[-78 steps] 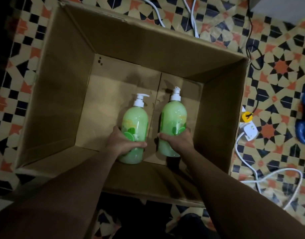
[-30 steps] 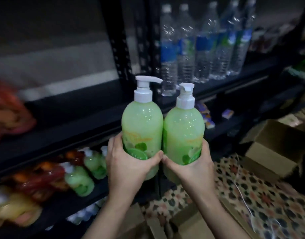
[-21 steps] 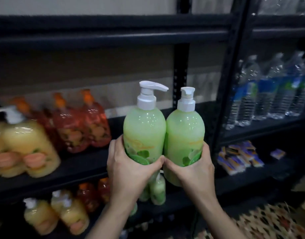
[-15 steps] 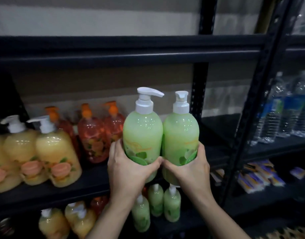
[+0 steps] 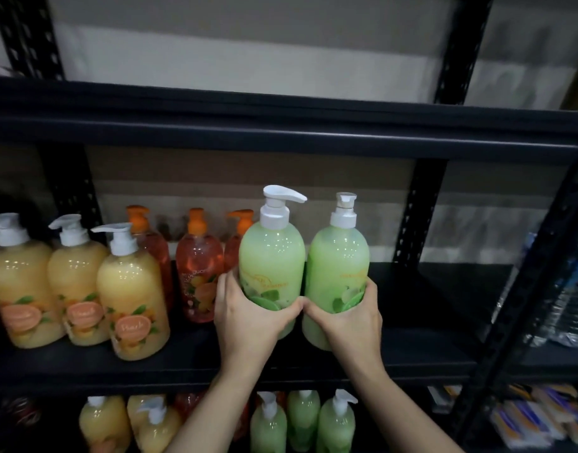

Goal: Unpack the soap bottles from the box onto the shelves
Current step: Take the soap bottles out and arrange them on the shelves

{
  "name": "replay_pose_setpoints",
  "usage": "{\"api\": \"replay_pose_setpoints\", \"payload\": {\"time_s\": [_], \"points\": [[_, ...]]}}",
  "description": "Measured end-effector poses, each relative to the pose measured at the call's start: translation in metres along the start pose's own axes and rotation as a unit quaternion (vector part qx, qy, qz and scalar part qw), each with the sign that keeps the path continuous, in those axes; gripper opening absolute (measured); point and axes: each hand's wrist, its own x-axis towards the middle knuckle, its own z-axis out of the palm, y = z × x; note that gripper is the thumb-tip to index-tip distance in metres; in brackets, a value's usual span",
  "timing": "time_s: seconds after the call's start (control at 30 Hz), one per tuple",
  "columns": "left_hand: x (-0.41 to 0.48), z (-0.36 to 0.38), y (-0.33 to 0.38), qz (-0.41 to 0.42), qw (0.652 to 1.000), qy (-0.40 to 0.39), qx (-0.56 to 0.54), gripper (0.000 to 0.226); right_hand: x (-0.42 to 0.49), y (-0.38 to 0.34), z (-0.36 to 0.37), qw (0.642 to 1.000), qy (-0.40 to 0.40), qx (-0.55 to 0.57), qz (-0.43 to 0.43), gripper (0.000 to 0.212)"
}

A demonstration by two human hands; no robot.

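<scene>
I hold two green soap bottles with white pumps side by side over the middle black shelf [image 5: 412,354]. My left hand [image 5: 248,325] grips the left green bottle [image 5: 272,259] around its lower half. My right hand [image 5: 349,322] grips the right green bottle [image 5: 338,263] the same way. The two bottles touch each other, upright. Whether their bases rest on the shelf board is hidden behind my hands. The box is out of view.
Yellow peach soap bottles [image 5: 132,289] stand on the same shelf at the left, orange-red ones [image 5: 199,266] behind them. The lower shelf holds more green bottles [image 5: 300,423] and yellow ones [image 5: 150,426]. Black uprights [image 5: 412,210] frame the bay. Water bottles [image 5: 575,308] stand at the right.
I lifted both green bottles out of the box, turned to the shelves and brought them up and forward into the bay of the middle shelf, right of the orange-red bottles.
</scene>
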Motion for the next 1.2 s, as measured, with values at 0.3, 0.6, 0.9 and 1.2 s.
{"api": "replay_pose_setpoints", "payload": {"time_s": [0.3, 0.6, 0.9, 1.2], "points": [[0.006, 0.021, -0.019, -0.008, 1.0, 0.019, 0.012, 0.09, 0.016, 0.012, 0.006, 1.0, 0.001, -0.001, 0.007, 0.096], [0.004, 0.039, -0.042, -0.032, 0.999, -0.003, 0.037, 0.086, 0.022, 0.02, -0.004, 1.0, 0.003, -0.006, 0.007, 0.096], [-0.004, 0.053, -0.062, -0.059, 0.997, -0.004, 0.054, 0.088, 0.02, 0.026, -0.007, 1.0, -0.008, -0.008, -0.004, 0.091], [-0.005, 0.059, -0.071, -0.077, 0.994, -0.012, 0.074, 0.098, 0.024, 0.034, -0.006, 1.0, -0.007, -0.018, -0.007, 0.093]]}}
